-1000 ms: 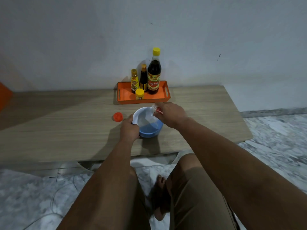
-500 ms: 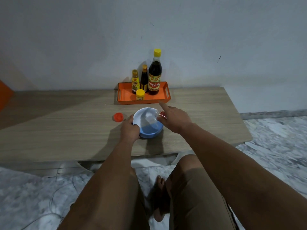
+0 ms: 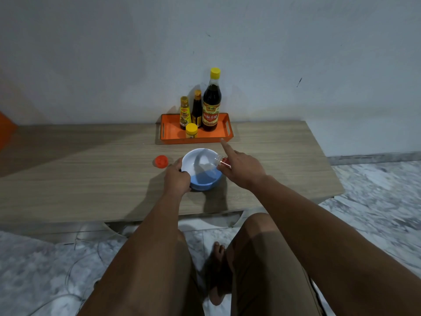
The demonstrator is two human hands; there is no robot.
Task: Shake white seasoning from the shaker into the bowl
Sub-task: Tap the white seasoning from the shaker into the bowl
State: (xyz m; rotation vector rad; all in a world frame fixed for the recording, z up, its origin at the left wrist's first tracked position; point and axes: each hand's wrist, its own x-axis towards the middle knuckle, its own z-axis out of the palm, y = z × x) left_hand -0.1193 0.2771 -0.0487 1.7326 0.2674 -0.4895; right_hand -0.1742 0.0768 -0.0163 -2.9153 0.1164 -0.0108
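Observation:
A bowl [image 3: 200, 161], white inside and blue outside, stands on the wooden table. My left hand [image 3: 177, 177] grips its near left rim. My right hand [image 3: 241, 168] holds a small clear shaker [image 3: 219, 161], tilted with its mouth over the bowl's right rim; my index finger is lifted and points away from me. Most of the shaker is hidden in my palm. A red cap [image 3: 161, 161] lies on the table left of the bowl.
Behind the bowl an orange tray [image 3: 168, 133] against the wall holds three sauce bottles [image 3: 211, 102] and a small yellow-lidded jar [image 3: 191, 131]. The table's near edge [image 3: 91, 218] runs above my knees. An orange object [image 3: 5, 131] sits at far left.
My right index finger has lifted off the shaker and now points straight out. The shaker stays tilted over the bowl's rim. My left hand has kept its hold on the bowl.

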